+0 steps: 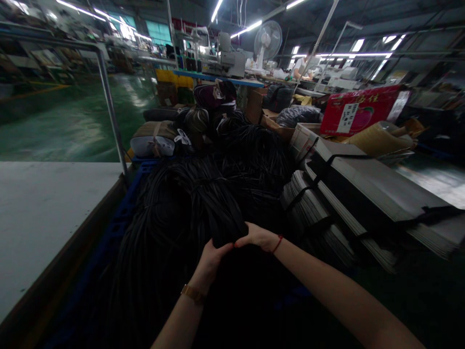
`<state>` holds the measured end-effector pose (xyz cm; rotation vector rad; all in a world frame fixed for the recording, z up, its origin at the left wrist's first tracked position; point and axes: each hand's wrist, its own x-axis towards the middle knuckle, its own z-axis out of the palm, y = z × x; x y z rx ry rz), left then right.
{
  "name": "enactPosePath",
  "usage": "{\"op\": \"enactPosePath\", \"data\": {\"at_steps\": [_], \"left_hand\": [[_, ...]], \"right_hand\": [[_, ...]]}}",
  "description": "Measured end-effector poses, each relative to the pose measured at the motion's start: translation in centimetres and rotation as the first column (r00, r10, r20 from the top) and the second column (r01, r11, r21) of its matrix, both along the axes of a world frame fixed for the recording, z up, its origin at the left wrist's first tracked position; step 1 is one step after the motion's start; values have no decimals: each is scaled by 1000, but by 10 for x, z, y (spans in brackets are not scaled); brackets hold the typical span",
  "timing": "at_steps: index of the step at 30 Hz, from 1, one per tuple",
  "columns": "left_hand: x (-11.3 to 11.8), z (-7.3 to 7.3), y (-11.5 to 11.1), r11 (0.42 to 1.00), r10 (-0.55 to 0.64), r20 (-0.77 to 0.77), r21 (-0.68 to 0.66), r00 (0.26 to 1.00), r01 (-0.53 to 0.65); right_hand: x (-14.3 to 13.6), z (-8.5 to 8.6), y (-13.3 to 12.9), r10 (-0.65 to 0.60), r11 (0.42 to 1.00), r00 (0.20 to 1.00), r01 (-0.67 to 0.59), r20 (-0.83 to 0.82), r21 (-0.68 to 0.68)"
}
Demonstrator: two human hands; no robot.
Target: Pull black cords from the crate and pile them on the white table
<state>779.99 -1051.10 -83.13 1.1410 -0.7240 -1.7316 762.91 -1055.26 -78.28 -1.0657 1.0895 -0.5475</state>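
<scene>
A thick bundle of black strips (218, 198) arches toward me out of a large heap of similar black coils. Both hands grip its near end, with the thumbs meeting on top. My left hand (211, 259), with a watch on its wrist, is closed around the left side. From the right, my right hand (257, 236), wearing a thin red cord bracelet, closes on the same bundle. The fingers beneath the strips are hidden. More black coils (254, 145) lie behind, and the dark heap spreads around both hands.
Strapped stacks of flat boards (381, 179) stand at the right, below a red box (363, 111). A white tabletop (54, 218) and a metal rail (109, 102) are at the left. Tied fabric bundles (154, 138) lie behind the heap. A person (301, 68) sits farther back.
</scene>
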Motion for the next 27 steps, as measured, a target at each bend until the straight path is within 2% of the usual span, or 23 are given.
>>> {"op": "enactPosePath", "data": {"at_steps": [3, 6, 10, 15, 20, 27], "left_hand": [[0, -3, 1, 1000, 8, 12, 3, 1000, -8], [1, 1, 1, 1000, 1, -20, 26, 1000, 0], [4, 12, 1, 987, -26, -78, 158, 997, 38], [9, 20, 1, 955, -21, -247, 281, 969, 92], [9, 23, 0, 963, -25, -344, 243, 939, 115], [2, 13, 0, 979, 2, -245, 200, 970, 48]], "right_hand": [[3, -2, 1, 26, 999, 1000, -26, 11, -41], [5, 0, 1, 29, 997, 1000, -29, -8, -70], [-1, 6, -3, 33, 998, 997, -37, -75, -52], [-14, 9, -9, 64, 997, 996, -65, -60, -29], [-23, 9, -14, 66, 998, 996, -66, -60, -4], [-23, 10, -13, 86, 996, 996, -86, -18, -13]]}}
